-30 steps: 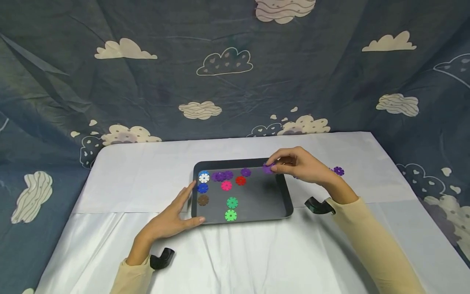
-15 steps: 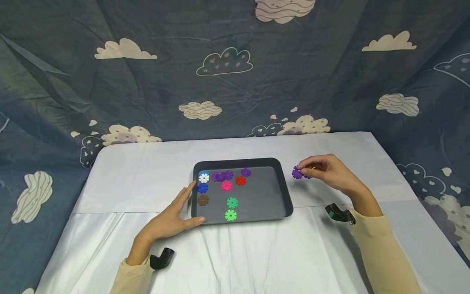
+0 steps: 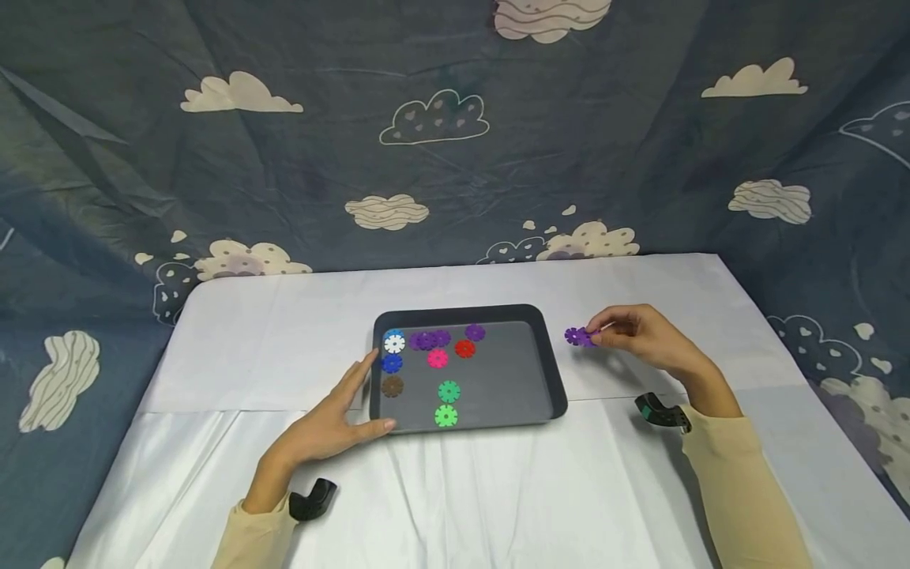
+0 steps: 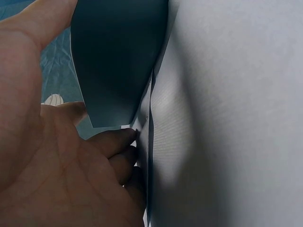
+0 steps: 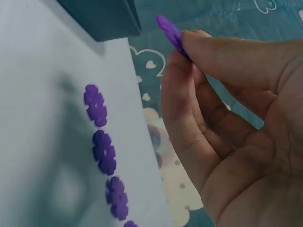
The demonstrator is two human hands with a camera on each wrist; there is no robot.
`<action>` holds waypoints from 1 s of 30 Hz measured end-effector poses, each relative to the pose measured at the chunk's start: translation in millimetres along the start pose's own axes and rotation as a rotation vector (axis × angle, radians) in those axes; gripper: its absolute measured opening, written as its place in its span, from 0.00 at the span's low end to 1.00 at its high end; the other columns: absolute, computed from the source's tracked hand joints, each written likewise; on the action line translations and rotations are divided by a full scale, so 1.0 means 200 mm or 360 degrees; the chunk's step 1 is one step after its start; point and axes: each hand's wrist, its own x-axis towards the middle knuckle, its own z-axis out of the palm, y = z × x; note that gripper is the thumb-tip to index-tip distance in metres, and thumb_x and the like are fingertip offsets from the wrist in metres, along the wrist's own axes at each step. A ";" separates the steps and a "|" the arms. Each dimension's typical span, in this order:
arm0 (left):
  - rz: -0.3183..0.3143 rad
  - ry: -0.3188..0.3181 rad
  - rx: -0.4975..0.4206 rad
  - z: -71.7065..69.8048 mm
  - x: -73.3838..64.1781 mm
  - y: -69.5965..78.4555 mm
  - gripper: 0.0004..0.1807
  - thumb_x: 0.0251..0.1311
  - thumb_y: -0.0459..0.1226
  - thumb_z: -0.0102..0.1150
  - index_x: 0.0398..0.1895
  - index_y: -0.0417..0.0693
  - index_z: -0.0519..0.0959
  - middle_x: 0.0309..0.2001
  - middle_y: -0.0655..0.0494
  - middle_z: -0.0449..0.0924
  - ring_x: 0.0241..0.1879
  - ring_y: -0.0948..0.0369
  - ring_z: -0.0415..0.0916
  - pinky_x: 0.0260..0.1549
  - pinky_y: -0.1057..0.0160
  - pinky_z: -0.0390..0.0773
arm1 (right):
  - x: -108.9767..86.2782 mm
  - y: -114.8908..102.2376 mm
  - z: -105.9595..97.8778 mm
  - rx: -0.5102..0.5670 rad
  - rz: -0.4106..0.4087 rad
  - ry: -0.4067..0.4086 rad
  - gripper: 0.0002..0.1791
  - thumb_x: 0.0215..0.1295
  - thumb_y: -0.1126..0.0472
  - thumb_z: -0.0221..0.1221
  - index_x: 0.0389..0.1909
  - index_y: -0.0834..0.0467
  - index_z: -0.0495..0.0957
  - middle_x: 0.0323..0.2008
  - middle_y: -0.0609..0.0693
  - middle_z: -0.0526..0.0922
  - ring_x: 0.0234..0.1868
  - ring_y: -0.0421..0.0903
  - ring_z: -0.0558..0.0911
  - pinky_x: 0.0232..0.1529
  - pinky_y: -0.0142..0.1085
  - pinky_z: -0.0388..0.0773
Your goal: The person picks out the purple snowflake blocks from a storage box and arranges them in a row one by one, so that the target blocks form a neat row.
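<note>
Tray point(image 3: 508, 391): dark grey. Tray discs point(image 3: 438, 358): white, blues, brown left; purples, red, pink far; greens near. Outer discs point(image 3: 572, 336), right: purple. Cloth point(image 3: 512, 490): white. Backdrop point(image 3: 327, 166): blue-grey; clouds point(image 3: 387, 212) cream, some striped, some dotted. Sleeves point(image 3: 746, 482): beige.

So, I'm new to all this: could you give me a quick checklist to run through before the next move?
1. Right hand has something in its grip: ok; thumb and finger pinch a purple disc.
2. That pinch is firm: cannot tell; pressure does not show.
3. Left hand touches the tray: ok; it rests against the left and near edges.
4. Right hand is above the tray: not ok; it is off to the tray's right.
5. No other purple discs remain on the white cloth: not ok; several lie there in a row.
</note>
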 end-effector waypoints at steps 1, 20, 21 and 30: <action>0.0002 0.0001 0.0000 0.00 0.00 0.00 0.58 0.58 0.58 0.67 0.81 0.70 0.36 0.81 0.41 0.32 0.79 0.39 0.33 0.68 0.25 0.45 | 0.00 0.01 0.00 -0.0003 0.0013 -0.0010 0.10 0.65 0.64 0.66 0.45 0.64 0.84 0.42 0.56 0.86 0.39 0.48 0.85 0.42 0.36 0.83; 0.0001 0.0003 0.0008 0.00 0.00 0.01 0.58 0.58 0.58 0.67 0.82 0.69 0.36 0.81 0.40 0.32 0.79 0.39 0.32 0.68 0.26 0.44 | 0.01 0.11 0.04 -0.0261 0.0082 -0.0153 0.08 0.62 0.68 0.65 0.43 0.61 0.86 0.45 0.58 0.87 0.41 0.45 0.81 0.40 0.28 0.79; 0.0000 0.0003 0.0007 0.00 0.00 0.01 0.58 0.58 0.58 0.67 0.82 0.69 0.36 0.81 0.40 0.32 0.79 0.39 0.32 0.68 0.26 0.44 | 0.01 0.12 0.04 -0.0288 0.0083 -0.0143 0.09 0.62 0.69 0.65 0.42 0.61 0.86 0.45 0.58 0.87 0.40 0.45 0.80 0.40 0.29 0.79; 0.0002 0.0001 -0.0006 0.00 0.00 0.01 0.58 0.58 0.58 0.67 0.81 0.71 0.36 0.81 0.40 0.32 0.79 0.40 0.30 0.69 0.26 0.43 | 0.02 0.13 0.06 -0.0430 0.0133 -0.0074 0.10 0.60 0.72 0.64 0.41 0.59 0.87 0.44 0.57 0.86 0.37 0.48 0.75 0.36 0.33 0.75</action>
